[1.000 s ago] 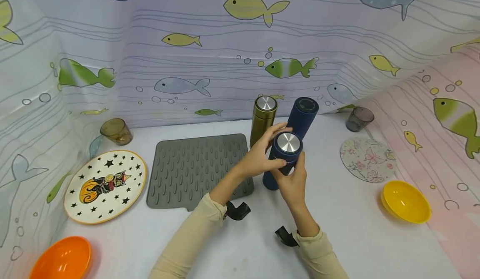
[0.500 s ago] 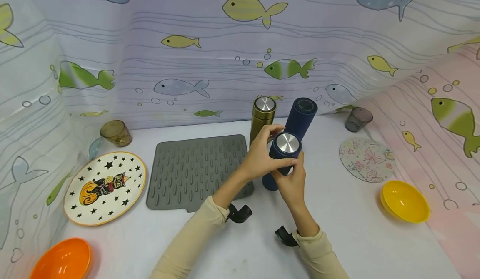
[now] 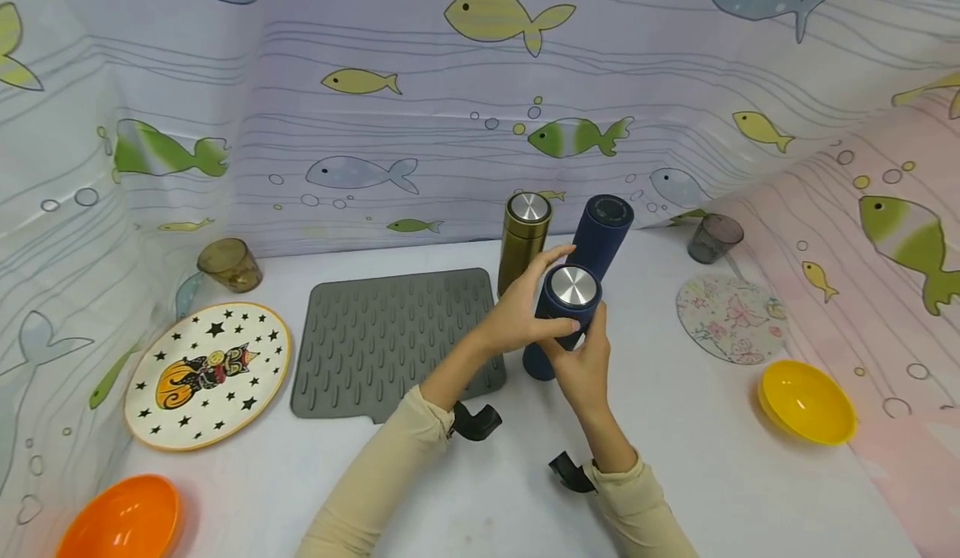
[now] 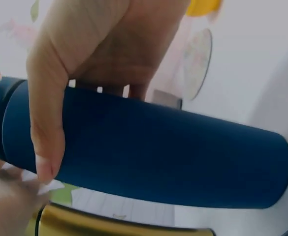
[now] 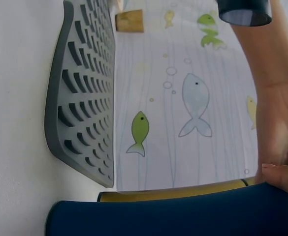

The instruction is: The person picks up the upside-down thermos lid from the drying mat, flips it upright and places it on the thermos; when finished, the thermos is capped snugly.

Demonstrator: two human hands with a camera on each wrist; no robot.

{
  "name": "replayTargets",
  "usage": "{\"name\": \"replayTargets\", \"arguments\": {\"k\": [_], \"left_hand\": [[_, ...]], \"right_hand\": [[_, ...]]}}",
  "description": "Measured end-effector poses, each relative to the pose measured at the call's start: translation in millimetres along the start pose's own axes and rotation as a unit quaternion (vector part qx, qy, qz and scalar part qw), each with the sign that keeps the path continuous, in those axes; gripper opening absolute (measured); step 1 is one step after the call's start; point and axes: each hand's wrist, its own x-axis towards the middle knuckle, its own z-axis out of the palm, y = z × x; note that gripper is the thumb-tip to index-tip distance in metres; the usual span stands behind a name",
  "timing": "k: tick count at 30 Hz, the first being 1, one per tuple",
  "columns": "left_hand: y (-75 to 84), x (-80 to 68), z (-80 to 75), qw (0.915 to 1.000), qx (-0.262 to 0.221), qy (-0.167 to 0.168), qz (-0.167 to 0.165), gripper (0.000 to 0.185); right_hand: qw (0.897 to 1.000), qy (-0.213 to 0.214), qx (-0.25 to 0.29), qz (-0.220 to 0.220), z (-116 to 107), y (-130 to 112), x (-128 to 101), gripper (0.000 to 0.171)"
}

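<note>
Both hands are on a dark blue thermos [image 3: 539, 361] with a silver-topped lid [image 3: 573, 285], standing upright near the middle of the table. My left hand [image 3: 517, 318] grips the lid, its thumb across the near side and its fingers reaching round the back. Just below the lid, my right hand [image 3: 587, 374] holds the body. In the left wrist view the right thumb [image 4: 48, 132] lies across the blue body, while the left fingers are blurred at the lower left. Behind stand a gold thermos [image 3: 522, 245] and a second dark blue thermos [image 3: 602, 233].
A grey ribbed mat [image 3: 397, 341] lies left of the thermos. Farther left are a patterned oval plate [image 3: 262, 333], an amber cup [image 3: 231, 266] and an orange bowl [image 3: 127, 520]. At right are a floral round board [image 3: 731, 320], a dark cup [image 3: 714, 239] and a yellow bowl [image 3: 806, 404].
The left fingers and thumb slid round the lid to the right, then back left, as the hand twisted on it. The right hand and the thermos body have stayed nearly still.
</note>
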Motion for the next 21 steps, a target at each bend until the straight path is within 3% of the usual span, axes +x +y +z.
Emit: {"name": "replayTargets", "arguments": {"k": [4,8,12,17,19,21], "left_hand": [[-0.4,-1.5,-0.6,0.9987,0.046,0.016,-0.014,0.087],[0.5,-2.0,-2.2,0.9992,0.039,0.004,0.005,0.077],[2.0,-2.8,-1.0,0.9976,0.069,0.006,-0.006,0.078],[0.0,-3.0,-1.8,0.9999,-0.005,0.0,0.009,0.083],[0.0,-4.0,-1.9,1.0,-0.002,0.007,0.004,0.087],[0.9,-4.9,-1.4,0.9991,0.031,0.029,0.002,0.086]], "right_hand": [[1.0,0.001,-0.001,0.003,0.7,-0.4,-0.3,0.07],[1.0,-0.001,-0.001,0.003,1.6,-0.7,0.0,0.07],[1.0,-0.003,-0.002,-0.005,2.5,-1.2,0.0,0.067],[1.0,-0.002,-0.004,-0.001,3.3,-2.1,-1.7,0.069],[1.0,-0.002,-0.003,-0.003,3.5,-2.7,-1.7,0.069],[1.0,0.002,-0.005,-0.003,3.5,-3.4,-1.4,0.069]]}}
